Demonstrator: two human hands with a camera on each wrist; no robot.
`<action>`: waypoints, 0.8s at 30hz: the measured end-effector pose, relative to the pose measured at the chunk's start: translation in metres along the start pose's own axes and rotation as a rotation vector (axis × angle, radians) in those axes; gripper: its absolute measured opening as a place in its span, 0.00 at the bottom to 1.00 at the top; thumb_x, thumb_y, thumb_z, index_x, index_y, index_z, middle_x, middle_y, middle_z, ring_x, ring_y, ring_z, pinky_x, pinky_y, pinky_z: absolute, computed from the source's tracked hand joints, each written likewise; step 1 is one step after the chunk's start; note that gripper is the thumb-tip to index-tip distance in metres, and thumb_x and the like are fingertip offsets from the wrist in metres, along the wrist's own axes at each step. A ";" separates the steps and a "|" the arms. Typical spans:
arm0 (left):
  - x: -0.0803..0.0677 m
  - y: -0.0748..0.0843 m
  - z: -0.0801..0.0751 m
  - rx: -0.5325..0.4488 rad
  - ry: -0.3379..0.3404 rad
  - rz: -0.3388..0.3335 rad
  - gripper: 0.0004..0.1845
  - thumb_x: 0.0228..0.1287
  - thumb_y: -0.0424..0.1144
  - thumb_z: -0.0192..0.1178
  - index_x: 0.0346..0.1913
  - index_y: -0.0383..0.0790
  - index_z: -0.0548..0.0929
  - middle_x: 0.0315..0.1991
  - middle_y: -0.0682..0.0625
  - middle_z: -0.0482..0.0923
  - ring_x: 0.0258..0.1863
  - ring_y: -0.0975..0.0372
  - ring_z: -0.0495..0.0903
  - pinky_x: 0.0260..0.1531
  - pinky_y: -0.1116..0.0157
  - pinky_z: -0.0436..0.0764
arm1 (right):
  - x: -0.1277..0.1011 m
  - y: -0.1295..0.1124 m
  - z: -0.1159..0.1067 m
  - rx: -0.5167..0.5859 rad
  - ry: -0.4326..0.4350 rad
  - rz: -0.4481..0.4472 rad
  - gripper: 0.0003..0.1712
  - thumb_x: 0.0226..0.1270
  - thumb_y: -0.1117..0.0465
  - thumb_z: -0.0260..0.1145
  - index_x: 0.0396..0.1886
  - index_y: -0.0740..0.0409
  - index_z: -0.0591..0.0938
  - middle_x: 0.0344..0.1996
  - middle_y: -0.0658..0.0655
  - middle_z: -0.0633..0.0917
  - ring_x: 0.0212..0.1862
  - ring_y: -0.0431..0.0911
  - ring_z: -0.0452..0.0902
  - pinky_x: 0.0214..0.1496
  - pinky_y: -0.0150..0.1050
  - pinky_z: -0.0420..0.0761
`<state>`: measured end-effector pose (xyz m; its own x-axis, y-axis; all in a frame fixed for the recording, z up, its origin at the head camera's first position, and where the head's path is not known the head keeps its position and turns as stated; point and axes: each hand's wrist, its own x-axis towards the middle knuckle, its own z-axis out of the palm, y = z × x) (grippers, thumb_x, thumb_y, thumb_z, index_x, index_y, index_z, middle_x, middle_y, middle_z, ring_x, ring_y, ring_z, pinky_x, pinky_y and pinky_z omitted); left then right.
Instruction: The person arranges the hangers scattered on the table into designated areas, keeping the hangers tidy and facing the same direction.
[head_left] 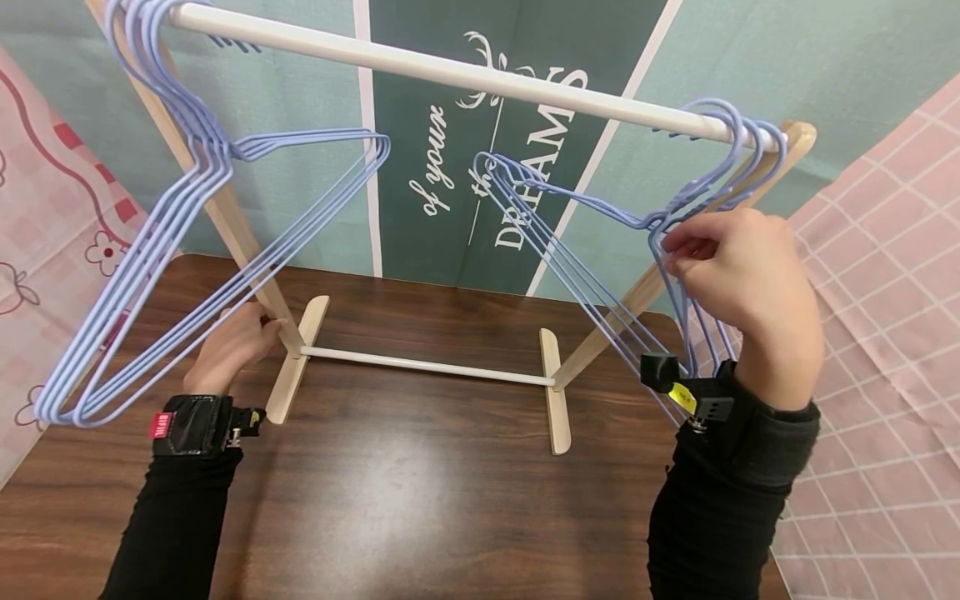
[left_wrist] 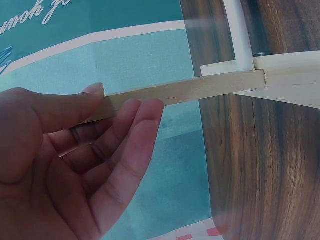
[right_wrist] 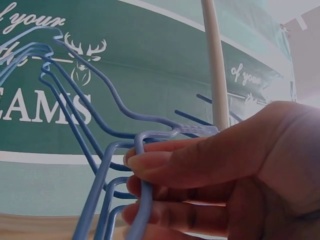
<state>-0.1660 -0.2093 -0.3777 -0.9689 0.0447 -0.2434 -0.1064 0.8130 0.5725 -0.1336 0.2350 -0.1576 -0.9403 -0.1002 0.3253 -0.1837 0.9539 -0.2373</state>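
Several blue wire hangers [head_left: 592, 202] hang at the right end of a white top rail [head_left: 420, 68]. My right hand [head_left: 750, 267] pinches the nearest of them just below its twisted neck; the right wrist view shows the thumb and index finger on the hanger wire [right_wrist: 145, 200]. My left hand [head_left: 232, 346] is low on the rack's left wooden upright [head_left: 228, 212]. In the left wrist view, thumb and fingers lie on either side of that narrow wooden upright [left_wrist: 200, 88]. Another bunch of blue hangers [head_left: 157, 221] hangs at the left end, partly in front of my left forearm.
The rack stands on wooden feet [head_left: 557, 400] joined by a white lower bar [head_left: 427, 365], on a brown wood-grain table [head_left: 390, 500]. Behind it hangs a green cloth [head_left: 300, 208] with white lettering. Pink patterned cloths [head_left: 885, 333] flank both sides.
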 end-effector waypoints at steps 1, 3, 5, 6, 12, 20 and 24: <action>0.000 0.000 0.000 0.004 0.005 0.002 0.20 0.71 0.41 0.42 0.45 0.23 0.74 0.21 0.45 0.68 0.17 0.59 0.62 0.19 0.63 0.60 | 0.000 0.000 0.000 0.000 0.001 -0.001 0.07 0.50 0.69 0.62 0.29 0.61 0.85 0.20 0.56 0.81 0.23 0.36 0.67 0.27 0.31 0.63; 0.000 0.000 0.000 0.008 0.012 0.003 0.19 0.71 0.41 0.43 0.44 0.24 0.74 0.22 0.45 0.70 0.18 0.58 0.63 0.19 0.63 0.61 | -0.001 0.000 0.001 -0.005 0.002 -0.010 0.07 0.50 0.69 0.61 0.27 0.60 0.85 0.19 0.55 0.80 0.25 0.42 0.68 0.27 0.32 0.62; 0.000 0.001 0.000 0.008 0.013 0.001 0.19 0.71 0.41 0.42 0.44 0.24 0.74 0.22 0.44 0.70 0.18 0.58 0.63 0.19 0.63 0.61 | -0.001 -0.001 0.002 -0.008 0.001 -0.013 0.07 0.50 0.69 0.60 0.27 0.60 0.85 0.18 0.55 0.79 0.26 0.46 0.68 0.28 0.33 0.62; 0.000 0.001 0.000 0.008 0.014 0.003 0.19 0.70 0.41 0.43 0.44 0.24 0.74 0.22 0.45 0.70 0.18 0.58 0.64 0.19 0.63 0.61 | -0.001 -0.001 0.002 -0.010 0.001 -0.014 0.08 0.50 0.69 0.60 0.26 0.60 0.85 0.18 0.55 0.79 0.27 0.47 0.68 0.28 0.34 0.62; -0.003 0.000 0.000 -0.009 0.008 0.011 0.19 0.71 0.41 0.41 0.44 0.25 0.74 0.21 0.45 0.69 0.18 0.58 0.63 0.19 0.63 0.60 | -0.002 -0.001 0.002 -0.004 -0.007 -0.008 0.08 0.51 0.69 0.59 0.27 0.60 0.85 0.19 0.55 0.79 0.26 0.44 0.67 0.28 0.34 0.62; -0.001 -0.001 0.000 -0.003 0.009 0.020 0.19 0.71 0.41 0.41 0.45 0.25 0.73 0.23 0.43 0.73 0.20 0.57 0.67 0.20 0.63 0.63 | -0.003 -0.001 0.004 0.008 -0.014 -0.010 0.08 0.52 0.69 0.60 0.29 0.61 0.85 0.20 0.57 0.81 0.27 0.45 0.69 0.29 0.33 0.62; -0.001 -0.001 0.000 -0.007 0.005 0.020 0.19 0.71 0.41 0.41 0.45 0.26 0.73 0.24 0.43 0.73 0.20 0.57 0.67 0.20 0.63 0.63 | -0.003 0.000 0.005 0.011 -0.014 -0.011 0.08 0.53 0.68 0.61 0.31 0.62 0.85 0.22 0.59 0.82 0.28 0.48 0.72 0.31 0.35 0.63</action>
<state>-0.1649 -0.2103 -0.3784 -0.9719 0.0585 -0.2279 -0.0879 0.8081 0.5824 -0.1319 0.2334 -0.1635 -0.9421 -0.1150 0.3151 -0.1976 0.9494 -0.2442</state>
